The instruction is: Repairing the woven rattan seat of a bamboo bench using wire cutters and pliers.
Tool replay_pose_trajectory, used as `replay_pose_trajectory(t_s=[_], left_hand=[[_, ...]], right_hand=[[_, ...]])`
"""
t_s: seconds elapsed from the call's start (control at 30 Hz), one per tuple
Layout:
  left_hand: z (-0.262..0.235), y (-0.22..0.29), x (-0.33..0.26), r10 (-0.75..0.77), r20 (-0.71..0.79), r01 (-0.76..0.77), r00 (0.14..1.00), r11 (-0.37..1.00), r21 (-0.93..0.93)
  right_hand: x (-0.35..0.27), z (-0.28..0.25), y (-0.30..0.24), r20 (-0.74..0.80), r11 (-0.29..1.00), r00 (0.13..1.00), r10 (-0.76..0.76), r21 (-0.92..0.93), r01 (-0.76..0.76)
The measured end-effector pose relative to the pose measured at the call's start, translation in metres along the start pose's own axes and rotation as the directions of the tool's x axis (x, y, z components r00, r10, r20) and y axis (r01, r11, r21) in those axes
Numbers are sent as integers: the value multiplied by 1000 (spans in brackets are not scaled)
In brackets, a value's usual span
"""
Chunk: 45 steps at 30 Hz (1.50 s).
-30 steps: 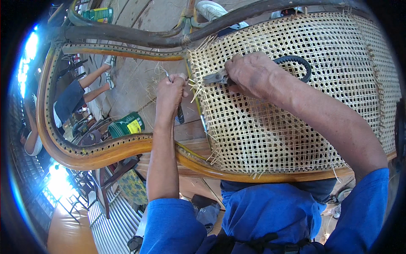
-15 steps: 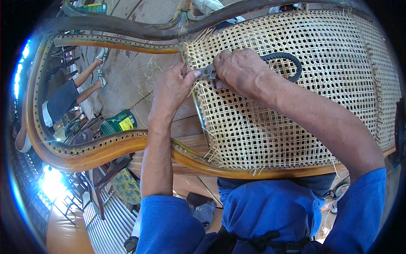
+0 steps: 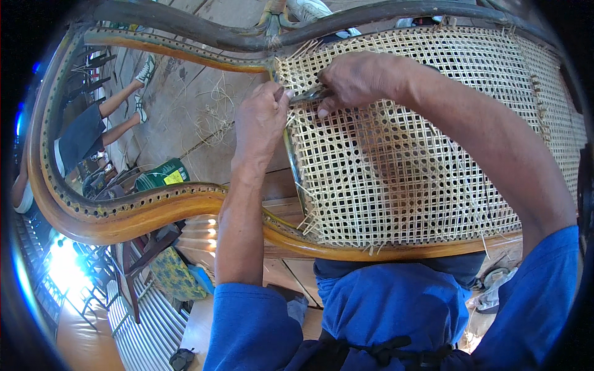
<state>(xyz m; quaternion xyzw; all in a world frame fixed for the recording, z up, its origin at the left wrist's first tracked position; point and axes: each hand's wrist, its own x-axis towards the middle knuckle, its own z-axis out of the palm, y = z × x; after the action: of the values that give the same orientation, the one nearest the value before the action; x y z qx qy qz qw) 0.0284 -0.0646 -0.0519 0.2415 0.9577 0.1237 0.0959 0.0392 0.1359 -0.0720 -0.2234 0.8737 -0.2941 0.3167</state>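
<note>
My left hand [image 3: 262, 127] is closed in a pinch at the left edge of the woven cane panel [image 3: 396, 185]; what its fingertips hold is too small to make out. My right hand [image 3: 362, 81] lies over the panel's upper left part, wrapped around a pliers-like metal tool [image 3: 307, 96]. The tool's narrow metal end points left and meets my left fingertips. Most of its handle is hidden in my palm. Loose cane ends stick out along the panel's left edge. The panel fills the right side of a curved wooden frame [image 3: 130, 224].
The frame's left opening, lined with small holes, shows floorboards with cane scraps [image 3: 218, 99] below. A dark curved rail [image 3: 185, 23] crosses the far side. A green container [image 3: 159, 175] and another person's legs [image 3: 124, 93] show at left. A patterned cushion [image 3: 176, 272] lies lower left.
My right hand has turned and moved slightly up, with the tool now slanting differently. The black ridged loop beyond that hand no longer shows. My left hand has shifted slightly right.
</note>
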Motion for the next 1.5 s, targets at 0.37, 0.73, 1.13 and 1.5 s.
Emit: replay_pose_trajectory(t_s=[0.37,0.73,1.13,1.5], left_hand=[[-20,3,34,-118,-234,10,965,909,-416],[17,-16,48,-225,-222,177,949,960,-218],[10,-6,35,-170,-234,112,957,964,-243],[21,-15,23,-154,-226,105,962,971,-213]], right_hand=[[-47,-24,12,-77,973,981,179,161,-165],[-81,25,16,-132,898,901,413,226,-378],[-85,21,17,-215,904,896,389,279,-326],[-85,22,18,-198,900,902,385,295,-320]])
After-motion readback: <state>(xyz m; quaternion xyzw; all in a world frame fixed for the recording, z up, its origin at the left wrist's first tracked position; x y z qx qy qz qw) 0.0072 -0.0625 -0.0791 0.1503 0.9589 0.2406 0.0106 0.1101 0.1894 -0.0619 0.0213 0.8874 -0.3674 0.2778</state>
